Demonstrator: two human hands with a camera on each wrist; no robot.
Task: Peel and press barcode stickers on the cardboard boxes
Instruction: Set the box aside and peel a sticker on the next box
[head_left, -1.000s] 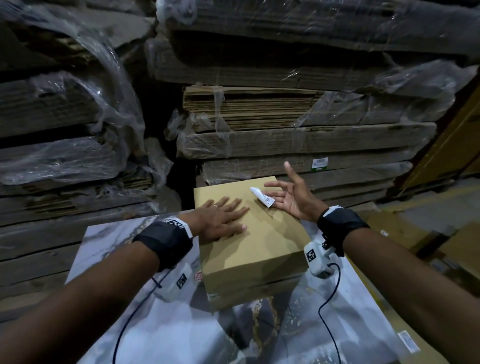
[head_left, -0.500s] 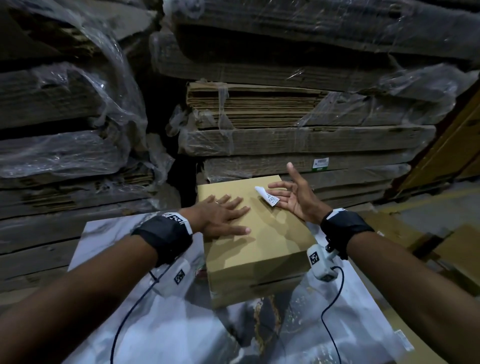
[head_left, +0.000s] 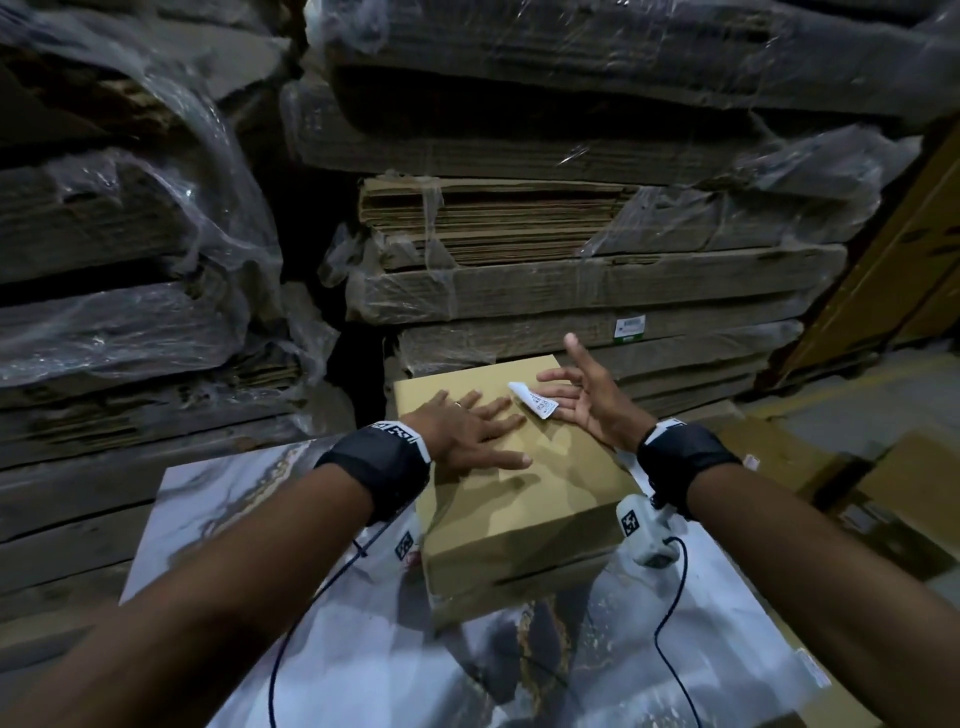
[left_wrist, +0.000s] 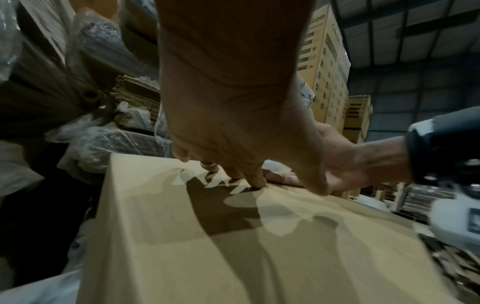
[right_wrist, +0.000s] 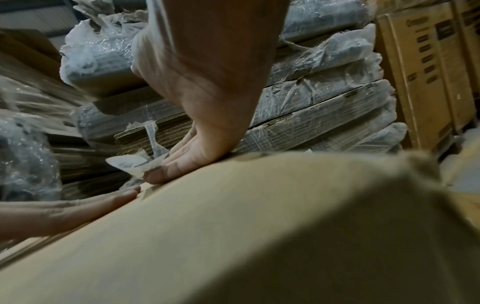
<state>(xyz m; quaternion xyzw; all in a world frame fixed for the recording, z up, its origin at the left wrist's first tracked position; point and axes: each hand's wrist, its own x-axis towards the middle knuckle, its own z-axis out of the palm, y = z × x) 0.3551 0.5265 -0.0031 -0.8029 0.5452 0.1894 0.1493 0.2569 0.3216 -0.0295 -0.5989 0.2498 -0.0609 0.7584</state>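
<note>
Little has changed over the last second: the left hand (head_left: 470, 431) stays flat, fingers spread, on the cardboard box (head_left: 524, 499). At its two o'clock the open right hand (head_left: 589, 400) still carries the barcode sticker (head_left: 532, 399), seemingly stuck to a fingertip, unpressed.

Your cardboard box (head_left: 524, 499) is plain tan; the sticker (head_left: 535, 401) is white with black print; the counter (head_left: 218, 499) is grey-white marbled.
</note>
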